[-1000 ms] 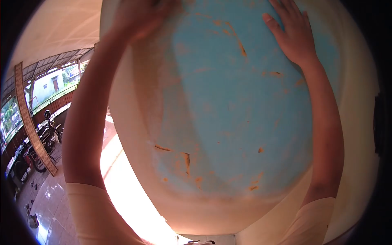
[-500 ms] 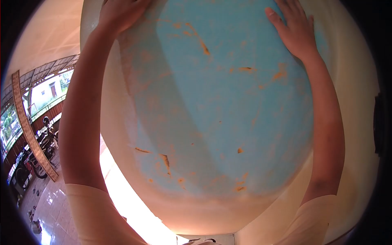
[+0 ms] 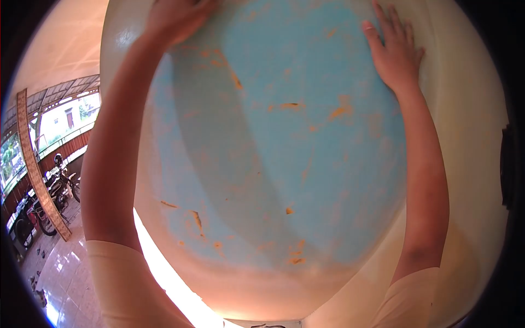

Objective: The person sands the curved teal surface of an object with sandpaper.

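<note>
A broad, pale blue surface [image 3: 328, 158] with cream edges fills most of the view, close in front of me. Orange-brown worn patches [image 3: 340, 111] and small scrapes mark it. My left hand [image 3: 178, 21] lies against its upper left part, its fingers stretched out and partly cut off by the top of the frame. Flat on the upper right edge of the blue area rests my right hand [image 3: 397, 57], fingers spread and thumb apart. Neither hand shows anything in its grasp. What the surface belongs to, I cannot make out.
To the left stand parked motorcycles [image 3: 57, 188] beyond a slanting post [image 3: 41, 164], with a shiny tiled floor [image 3: 71, 284] below. A railing and a roofed opening show behind them. A curved cream surface [image 3: 465, 164] borders the right side.
The worn marks now appear farther left and lower in view. My left hand is slightly farther right and lower; my right hand is a little lower, both now farther right relative to the marks.
</note>
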